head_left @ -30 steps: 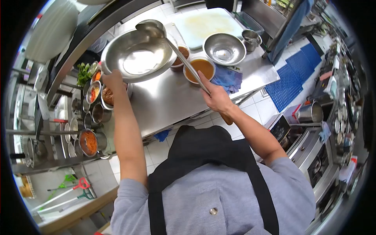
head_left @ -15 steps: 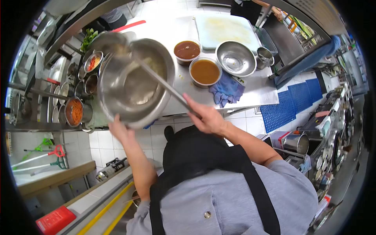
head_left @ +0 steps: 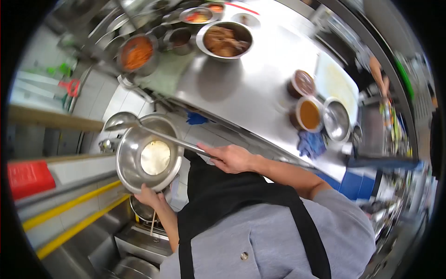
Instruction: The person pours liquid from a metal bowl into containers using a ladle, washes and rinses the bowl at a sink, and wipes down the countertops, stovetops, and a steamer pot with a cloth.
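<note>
My left hand (head_left: 149,196) grips the near rim of a steel mixing bowl (head_left: 124,160), held in the air between the worktable and the sink side. A pale yellowish patch, perhaps a little liquid or a reflection, shows at the bowl's bottom. My right hand (head_left: 231,158) is closed around the long handle of a large ladle (head_left: 174,140). The ladle's head reaches past the bowl's far left rim. Apart from both hands, a steel bowl of brown cooked chunks (head_left: 223,44) stands on the worktable.
On the steel worktable (head_left: 260,88) are two tubs of brown sauce (head_left: 309,115), an upturned-rim steel bowl (head_left: 337,122), a purple-blue cloth (head_left: 310,144) and a white cutting board (head_left: 337,76). Shredded carrot (head_left: 138,53) sits at left. A sink (head_left: 102,246) lies below left. Another person's arm (head_left: 377,74) shows at right.
The mixing bowl and ladle have moved from above the worktable, away to the near left. My body has turned left. The bowl of brown chunks now shows on the table.
</note>
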Demonstrator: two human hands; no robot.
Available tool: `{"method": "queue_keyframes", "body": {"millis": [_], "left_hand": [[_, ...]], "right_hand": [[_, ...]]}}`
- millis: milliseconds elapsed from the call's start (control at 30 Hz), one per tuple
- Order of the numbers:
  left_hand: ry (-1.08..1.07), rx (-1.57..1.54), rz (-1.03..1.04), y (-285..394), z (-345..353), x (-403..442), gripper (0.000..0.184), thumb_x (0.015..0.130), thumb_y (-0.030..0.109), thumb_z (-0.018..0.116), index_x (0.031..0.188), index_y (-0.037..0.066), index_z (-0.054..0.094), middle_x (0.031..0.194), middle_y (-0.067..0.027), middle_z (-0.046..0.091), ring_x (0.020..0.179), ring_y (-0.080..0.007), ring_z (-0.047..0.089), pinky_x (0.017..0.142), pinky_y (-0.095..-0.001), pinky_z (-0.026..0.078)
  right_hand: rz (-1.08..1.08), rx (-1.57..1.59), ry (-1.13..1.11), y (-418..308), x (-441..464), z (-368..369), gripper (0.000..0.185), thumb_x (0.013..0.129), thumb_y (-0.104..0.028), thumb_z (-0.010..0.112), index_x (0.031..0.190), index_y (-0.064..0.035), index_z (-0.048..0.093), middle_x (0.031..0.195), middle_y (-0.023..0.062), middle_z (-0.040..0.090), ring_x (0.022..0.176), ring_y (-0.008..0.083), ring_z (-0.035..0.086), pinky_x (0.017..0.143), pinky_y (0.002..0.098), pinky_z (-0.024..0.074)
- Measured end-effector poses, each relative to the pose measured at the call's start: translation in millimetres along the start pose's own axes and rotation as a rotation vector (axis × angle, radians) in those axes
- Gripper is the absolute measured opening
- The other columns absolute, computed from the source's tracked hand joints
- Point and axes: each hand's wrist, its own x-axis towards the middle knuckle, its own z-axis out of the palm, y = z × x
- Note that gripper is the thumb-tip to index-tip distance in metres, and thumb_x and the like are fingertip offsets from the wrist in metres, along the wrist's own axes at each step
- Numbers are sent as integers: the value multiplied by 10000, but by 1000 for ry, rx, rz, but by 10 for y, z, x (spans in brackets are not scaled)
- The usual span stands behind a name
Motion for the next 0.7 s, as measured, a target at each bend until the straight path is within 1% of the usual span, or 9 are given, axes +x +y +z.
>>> {"method": "queue_keyframes", "body": {"millis": [33, 200, 267, 300, 367, 433, 533, 667, 700], "left_hand": [[25, -24, 99, -81, -4, 229, 529, 810, -116, 566, 1331, -84, 485, 1250, -218, 615, 1010, -282, 640, 868, -403, 540], [198, -60, -22, 218, 371, 909, 526, 767, -103, 580, 1284, -63, 488, 1255, -212, 590, 1086, -294, 615, 983, -369, 468], [166, -222, -2, 118, 555, 1329, 506, 774, -85, 575, 1272, -48, 489, 1224, -196, 608, 1073, -286, 625, 971, -368, 471], [195, -91, 19, 252, 661, 1426, 502, 782, -72, 572, 1276, -37, 492, 1192, -190, 625, 1053, -286, 636, 959, -374, 476], [211, 52, 4, 464, 854, 1742, 526, 811, 2, 572, 1327, -40, 476, 1213, -232, 631, 1079, -354, 640, 976, -405, 468], [254, 66, -33, 653, 1095, 2153, 596, 818, 39, 579, 1388, -56, 437, 1264, -266, 607, 1147, -405, 610, 1023, -422, 435], [336, 106, -7, 750, 1506, 2878, 625, 820, 68, 593, 1406, -64, 420, 1305, -274, 588, 1179, -421, 592, 1053, -430, 419], [408, 104, 132, 989, 2014, 3855, 642, 818, 83, 606, 1408, -75, 409, 1350, -275, 561, 1199, -430, 580, 1065, -440, 422], [396, 164, 52, 1238, 2082, 3936, 612, 808, 50, 599, 1382, -73, 426, 1334, -281, 560, 1191, -433, 580, 1053, -444, 428]], "right_hand": [[-40, 2, -15, -13, 246, 41, 692, 974, -185, 553, 1587, -184, 230, 957, 232, 681, 790, 444, 652, 737, 524, 535], [-47, 14, -174, -255, 1547, 139, 730, 943, -143, 593, 1587, -196, 255, 1062, 236, 676, 873, 448, 653, 801, 488, 533], [-13, 113, -91, -383, 2066, 222, 710, 948, -142, 606, 1581, -185, 287, 1065, 227, 687, 818, 386, 680, 795, 452, 536], [-19, 150, -65, -389, 2328, 298, 690, 958, -110, 606, 1578, -190, 313, 913, 160, 705, 649, 228, 636, 670, 370, 536], [59, 310, -156, -459, 2860, 328, 683, 957, -92, 601, 1574, -167, 319, 983, 168, 712, 656, 242, 651, 675, 361, 543], [360, 688, -302, -566, 3342, 250, 683, 958, -53, 603, 1574, -117, 313, 798, 51, 637, 512, 130, 548, 487, 294, 487], [381, 905, -306, -687, 3984, 189, 686, 958, -39, 598, 1575, -122, 308, 666, 8, 504, 428, 79, 440, 375, 249, 388], [419, 1198, -377, -552, 4789, 207, 694, 968, -48, 594, 1581, -157, 286, 661, 17, 471, 416, 90, 418, 359, 271, 387], [422, 1227, -383, -545, 5019, 219, 679, 973, -54, 589, 1574, -151, 289, 666, 11, 457, 419, 88, 413, 363, 272, 386]]}}
